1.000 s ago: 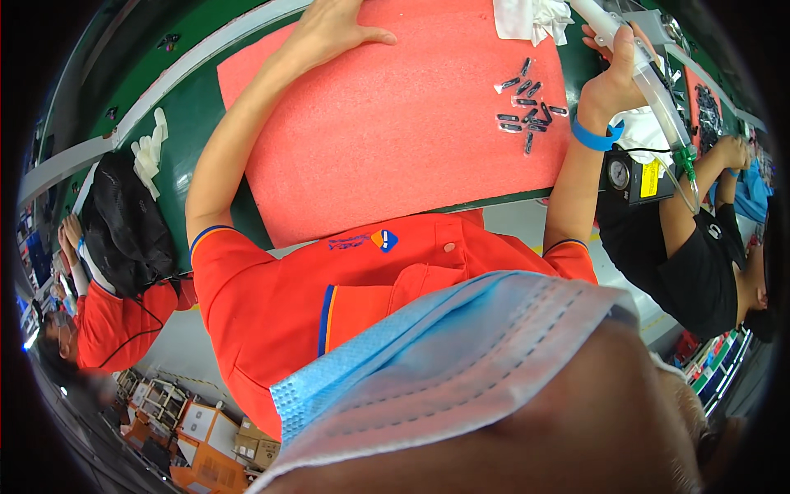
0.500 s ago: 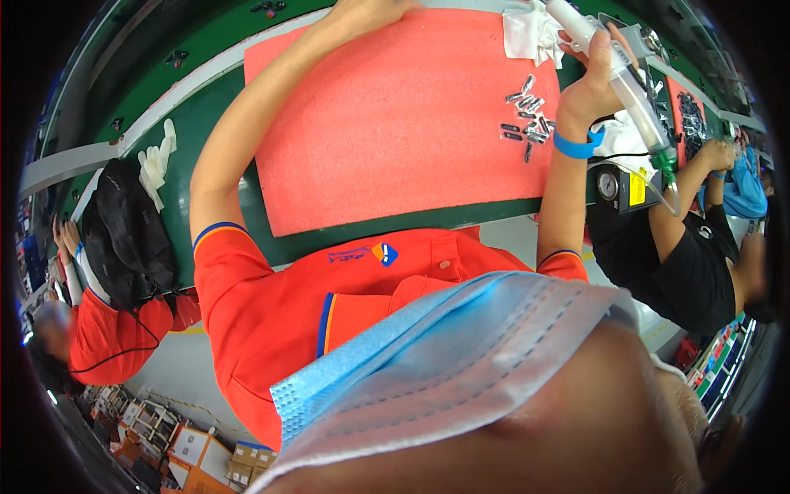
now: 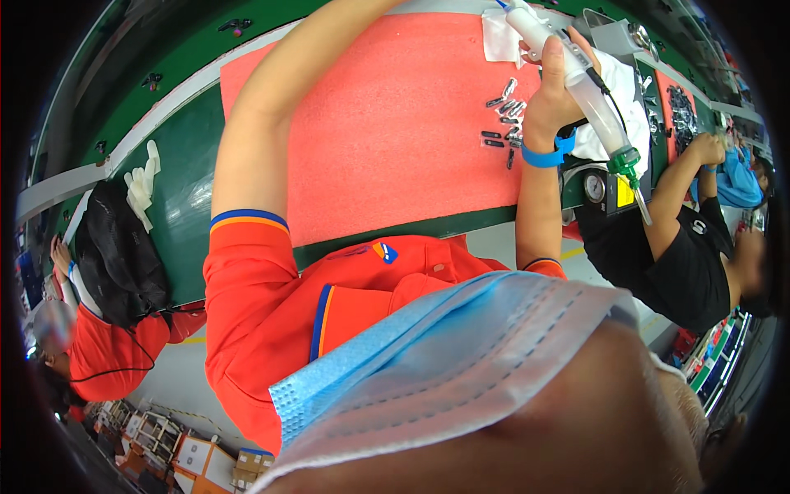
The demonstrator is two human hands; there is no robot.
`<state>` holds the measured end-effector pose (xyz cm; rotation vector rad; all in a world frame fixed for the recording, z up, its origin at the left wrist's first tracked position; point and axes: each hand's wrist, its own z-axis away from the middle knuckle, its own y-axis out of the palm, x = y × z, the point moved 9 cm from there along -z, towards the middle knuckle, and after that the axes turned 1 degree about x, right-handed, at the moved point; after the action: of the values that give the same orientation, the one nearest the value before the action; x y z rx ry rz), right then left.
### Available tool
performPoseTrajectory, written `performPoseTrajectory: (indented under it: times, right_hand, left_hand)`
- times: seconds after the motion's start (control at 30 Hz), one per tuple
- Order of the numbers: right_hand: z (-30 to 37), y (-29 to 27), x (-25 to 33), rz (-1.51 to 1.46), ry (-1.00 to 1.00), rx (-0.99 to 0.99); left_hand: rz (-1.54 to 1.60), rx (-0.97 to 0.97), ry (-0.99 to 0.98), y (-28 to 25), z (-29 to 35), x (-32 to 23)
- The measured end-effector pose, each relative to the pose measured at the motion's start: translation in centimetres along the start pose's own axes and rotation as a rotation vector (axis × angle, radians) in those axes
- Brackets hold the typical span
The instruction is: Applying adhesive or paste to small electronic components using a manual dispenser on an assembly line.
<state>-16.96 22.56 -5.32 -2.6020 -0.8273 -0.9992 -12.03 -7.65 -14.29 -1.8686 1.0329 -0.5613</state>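
My right hand (image 3: 553,95), with a blue wristband (image 3: 550,155), is closed around a white, translucent dispensing syringe (image 3: 599,115). The syringe slants, its blue tip (image 3: 502,4) at the far end and a green fitting (image 3: 624,161) with a tube at the near end. Beside this hand, several small black parts (image 3: 512,109) in clear wrapping lie on the pink foam mat (image 3: 370,132). My left forearm (image 3: 309,58) crosses the mat's far left side; the hand itself is beyond the top edge of the picture.
White cloth (image 3: 496,39) lies at the mat's far right corner. A black box with a gauge (image 3: 594,188) stands right of my forearm. White gloves (image 3: 144,181) and a black bag (image 3: 123,247) are at the left. Co-workers sit on both sides.
My left arm has moved farther across, taking the hand out of the picture. The view has shifted slightly, and my right hand with the syringe appears a little farther left.
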Motion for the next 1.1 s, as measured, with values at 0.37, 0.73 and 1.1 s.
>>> performPoseTrajectory:
  times: [0.37, 0.73, 1.1]
  right_hand:
    - [1.5, 2.6, -0.8, -0.216, 0.283, 0.079]
    - [3.1, 2.4, 0.0, -0.193, 0.159, 0.157]
    - [4.5, 4.7, 2.1, -0.006, 0.230, 0.389]
  left_hand:
    - [1.237, 0.361, -0.454, -9.7, 14.6, 1.8]
    - [1.693, 0.455, -0.651, -6.4, 20.4, -1.9]
    - [1.784, 0.381, -0.684, -6.6, 20.5, -2.8]
